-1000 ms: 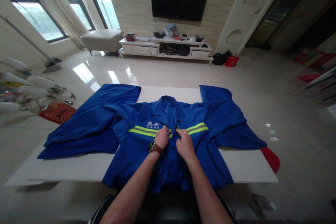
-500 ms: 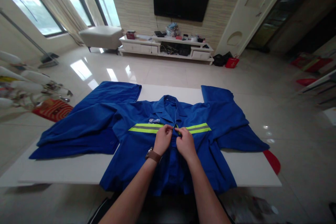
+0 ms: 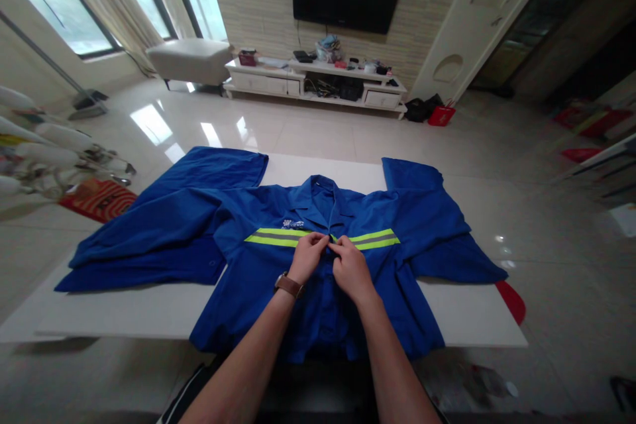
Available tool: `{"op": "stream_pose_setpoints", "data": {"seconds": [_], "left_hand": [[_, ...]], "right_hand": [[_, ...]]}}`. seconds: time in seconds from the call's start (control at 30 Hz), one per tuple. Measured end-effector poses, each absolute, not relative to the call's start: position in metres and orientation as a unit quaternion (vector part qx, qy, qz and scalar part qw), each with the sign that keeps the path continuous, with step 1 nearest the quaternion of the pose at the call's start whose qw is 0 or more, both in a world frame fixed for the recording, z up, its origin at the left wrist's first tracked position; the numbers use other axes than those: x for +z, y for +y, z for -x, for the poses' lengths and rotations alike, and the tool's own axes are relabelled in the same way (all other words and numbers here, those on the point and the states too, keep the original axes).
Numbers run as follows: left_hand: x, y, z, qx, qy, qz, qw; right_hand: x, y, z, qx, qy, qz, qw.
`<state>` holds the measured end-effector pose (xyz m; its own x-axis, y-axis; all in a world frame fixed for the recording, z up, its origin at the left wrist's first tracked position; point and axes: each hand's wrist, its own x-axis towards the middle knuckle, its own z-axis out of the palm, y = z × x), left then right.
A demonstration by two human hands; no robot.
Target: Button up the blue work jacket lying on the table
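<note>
A blue work jacket [image 3: 268, 281] lies front up on a white table [image 3: 477, 315], its collar toward the far edge and its sleeves spread to both sides. A yellow-green reflective band crosses its chest, with a white logo above it on the left. My left hand [image 3: 309, 255], with a brown-strapped watch at the wrist, pinches the front opening at the band. Close against it, my right hand [image 3: 350, 265] grips the other side of the opening with bent fingers. Whatever small part lies between the fingertips is hidden. More blue cloth [image 3: 223, 165] lies beneath and behind the sleeves.
Beyond the table stand a low white TV cabinet [image 3: 265, 83] with clutter on it and a pale bench [image 3: 189, 59]. A red patterned bag [image 3: 97, 200] is at the left. Part of a red seat [image 3: 511, 301] shows by the table's right edge.
The camera view has shifted slightly. Both hands stay at the jacket's front opening; the right fingers have moved a little, drawing in nearer the left fingertips.
</note>
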<state>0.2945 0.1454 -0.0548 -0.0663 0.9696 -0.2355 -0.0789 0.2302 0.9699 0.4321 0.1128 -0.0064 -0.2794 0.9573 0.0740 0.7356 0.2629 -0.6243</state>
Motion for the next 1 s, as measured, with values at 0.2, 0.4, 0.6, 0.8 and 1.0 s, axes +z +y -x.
{"op": "stream_pose_setpoints", "data": {"seconds": [0.2, 0.4, 0.6, 0.8, 1.0], "left_hand": [[-0.061, 0.151, -0.290, 0.433, 0.556, -0.438, 0.558], [-0.056, 0.152, -0.288, 0.442, 0.541, -0.483, 0.528], [-0.050, 0.149, -0.291, 0.453, 0.551, -0.508, 0.483], [-0.055, 0.149, -0.294, 0.465, 0.549, -0.505, 0.476], [-0.061, 0.151, -0.295, 0.492, 0.514, -0.469, 0.523]], "right_hand": [[-0.004, 0.110, -0.435, 0.249, -0.779, 0.544, 0.185], [-0.012, 0.111, -0.433, 0.266, -0.731, 0.581, 0.239], [-0.018, 0.113, -0.430, 0.262, -0.719, 0.586, 0.266], [-0.019, 0.113, -0.430, 0.265, -0.721, 0.577, 0.278], [-0.017, 0.110, -0.427, 0.248, -0.726, 0.582, 0.269]]}}
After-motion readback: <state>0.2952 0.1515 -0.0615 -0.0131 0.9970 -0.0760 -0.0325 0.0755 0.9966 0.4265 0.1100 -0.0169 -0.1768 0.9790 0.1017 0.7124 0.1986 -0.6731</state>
